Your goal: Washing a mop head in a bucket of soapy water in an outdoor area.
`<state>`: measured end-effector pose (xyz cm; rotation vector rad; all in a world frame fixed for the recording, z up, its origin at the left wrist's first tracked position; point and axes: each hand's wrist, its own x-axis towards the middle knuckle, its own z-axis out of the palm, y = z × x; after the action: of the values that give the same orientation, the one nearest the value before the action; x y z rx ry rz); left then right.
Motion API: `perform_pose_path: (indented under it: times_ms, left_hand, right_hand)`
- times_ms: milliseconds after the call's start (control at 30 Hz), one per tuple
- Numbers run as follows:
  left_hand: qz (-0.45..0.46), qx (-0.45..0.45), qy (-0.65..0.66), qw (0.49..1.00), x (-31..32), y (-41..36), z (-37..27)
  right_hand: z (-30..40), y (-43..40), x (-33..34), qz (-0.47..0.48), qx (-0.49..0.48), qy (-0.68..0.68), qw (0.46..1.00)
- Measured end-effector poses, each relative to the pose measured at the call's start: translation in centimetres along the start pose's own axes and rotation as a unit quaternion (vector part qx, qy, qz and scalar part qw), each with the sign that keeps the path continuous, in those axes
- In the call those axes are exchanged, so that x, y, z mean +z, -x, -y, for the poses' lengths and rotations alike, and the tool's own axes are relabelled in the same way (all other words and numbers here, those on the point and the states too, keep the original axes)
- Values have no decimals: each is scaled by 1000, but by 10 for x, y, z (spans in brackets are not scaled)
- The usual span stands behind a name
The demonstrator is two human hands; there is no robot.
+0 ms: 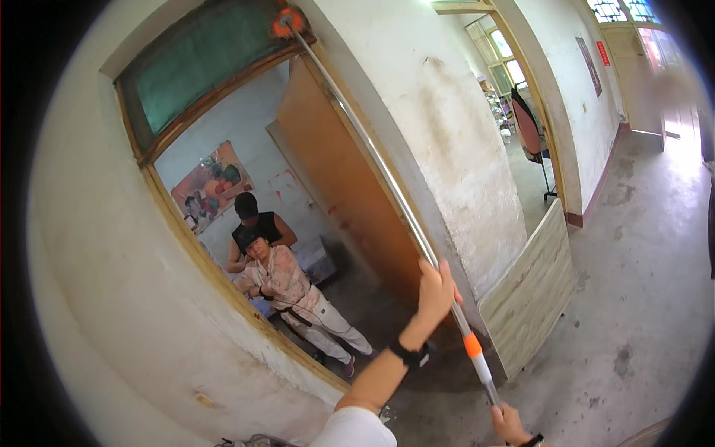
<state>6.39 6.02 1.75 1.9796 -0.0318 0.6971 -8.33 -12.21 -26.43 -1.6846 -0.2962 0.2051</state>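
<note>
A long metal telescopic pole point(385, 167) with an orange and white collar slants up across the view. Its round orange-bristled brush head point(288, 23) is at the upper right corner of the green transom pane point(206, 72), by the wooden door frame. My left hand point(437, 290), with a black band on the wrist, grips the pole partway up, above the collar. Lower down, at the bottom edge of the view, my right hand point(507, 423) is closed around the pole's lower section.
Two people point(279, 274) are together inside the room beyond the doorway, one behind the other. An orange-brown door point(341, 167) stands ajar inward. A marbled board point(528, 296) leans by the wall corner. A concrete-floored hallway point(631, 268) runs off to the right.
</note>
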Motion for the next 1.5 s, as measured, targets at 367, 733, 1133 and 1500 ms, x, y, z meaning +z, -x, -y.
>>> perform_pose_path:
  times_ms: [367, 733, 1133, 1500]
  left_hand:
    - [-76, 107, -44, 990, -69, -203, -131]
    - [12, -9, 53, 998, 41, 55, 6]
    - [168, -12, 187, 968, 34, 157, -69]
    - [207, -76, 400, 889, 68, 250, -63]
  right_hand:
    - [200, -129, -13, 46, -71, -91, 992]
    - [-82, 41, -54, 78, 69, 32, 994]
    - [-91, 149, -104, 133, 188, 36, 972]
    - [-146, 361, -154, 0, 368, 104, 924]
